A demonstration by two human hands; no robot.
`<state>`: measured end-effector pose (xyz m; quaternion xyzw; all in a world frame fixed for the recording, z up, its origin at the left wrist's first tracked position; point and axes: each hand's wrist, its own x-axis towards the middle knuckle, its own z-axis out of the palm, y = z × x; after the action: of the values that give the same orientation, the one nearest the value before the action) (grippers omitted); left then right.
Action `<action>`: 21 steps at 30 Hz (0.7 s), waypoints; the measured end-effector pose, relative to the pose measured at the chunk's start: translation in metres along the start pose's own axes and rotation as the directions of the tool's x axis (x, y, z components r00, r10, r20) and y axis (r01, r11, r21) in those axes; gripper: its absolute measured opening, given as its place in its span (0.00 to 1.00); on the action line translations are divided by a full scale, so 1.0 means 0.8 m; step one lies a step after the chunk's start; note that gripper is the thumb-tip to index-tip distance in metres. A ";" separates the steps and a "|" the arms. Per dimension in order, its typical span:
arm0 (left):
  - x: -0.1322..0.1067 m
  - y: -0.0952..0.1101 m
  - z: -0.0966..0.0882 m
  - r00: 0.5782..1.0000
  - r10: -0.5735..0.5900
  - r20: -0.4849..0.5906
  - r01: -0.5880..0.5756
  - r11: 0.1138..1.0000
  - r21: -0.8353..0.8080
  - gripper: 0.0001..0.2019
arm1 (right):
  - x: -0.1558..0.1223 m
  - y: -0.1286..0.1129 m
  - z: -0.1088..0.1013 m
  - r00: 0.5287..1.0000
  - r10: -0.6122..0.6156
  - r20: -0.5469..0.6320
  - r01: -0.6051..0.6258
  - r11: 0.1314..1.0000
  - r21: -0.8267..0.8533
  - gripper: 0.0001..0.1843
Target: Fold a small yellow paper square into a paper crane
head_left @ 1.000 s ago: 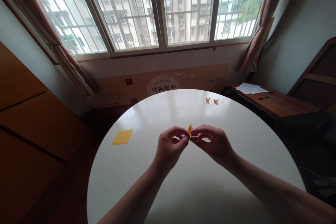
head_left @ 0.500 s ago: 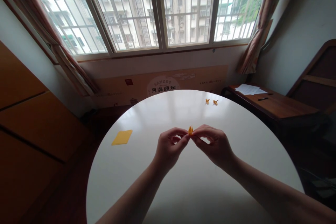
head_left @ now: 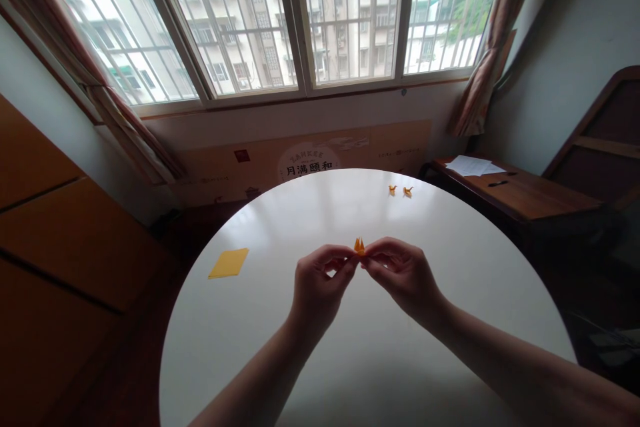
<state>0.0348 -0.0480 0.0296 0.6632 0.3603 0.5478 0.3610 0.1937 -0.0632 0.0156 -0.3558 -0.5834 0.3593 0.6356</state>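
Note:
Between my two hands, above the middle of the white round table (head_left: pixel 225 353), is a small folded piece of orange-yellow paper (head_left: pixel 359 246) with narrow points standing up. My left hand (head_left: pixel 323 280) pinches its left side between thumb and forefinger. From the other side, my right hand (head_left: pixel 400 273) pinches it in the same way. The fingertips nearly meet and cover its lower part. Two small paper cranes, one left (head_left: pixel 393 190) and one right (head_left: pixel 408 191), stand near the table's far edge. A stack of yellow square paper (head_left: pixel 229 263) lies to the left of my hands.
Beyond the table stands a low wooden desk (head_left: pixel 545 193) on the right, with white papers (head_left: pixel 470 165) on it. Behind it leans a dark framed panel or chair back. Orange-brown cabinets (head_left: pixel 60 260) rise at the left. A barred window (head_left: pixel 350 13) with curtains fills the back.
The points of the folded paper now show more separately, as it has turned or opened slightly in my fingers. Both hands keep their pinch. The whole view has shifted a little.

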 end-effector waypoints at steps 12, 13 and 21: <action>0.000 -0.006 0.006 0.995 -0.071 -0.064 0.060 0.985 -0.164 0.09 | 0.001 0.000 0.006 0.986 0.168 -0.015 -0.163 0.970 0.180 0.12; 0.000 -0.006 0.006 0.995 -0.075 -0.063 0.062 0.982 -0.179 0.09 | 0.001 0.001 0.006 0.984 0.178 -0.016 -0.172 0.965 0.201 0.13; 0.001 0.000 0.005 0.997 -0.067 -0.044 0.058 0.980 -0.189 0.08 | 0.004 0.005 0.001 0.947 0.309 0.088 -0.321 0.895 0.311 0.13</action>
<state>0.0388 -0.0479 0.0295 0.6007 0.3367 0.5842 0.4296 0.1926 -0.0586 0.0134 -0.3308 -0.4633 0.5537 0.6077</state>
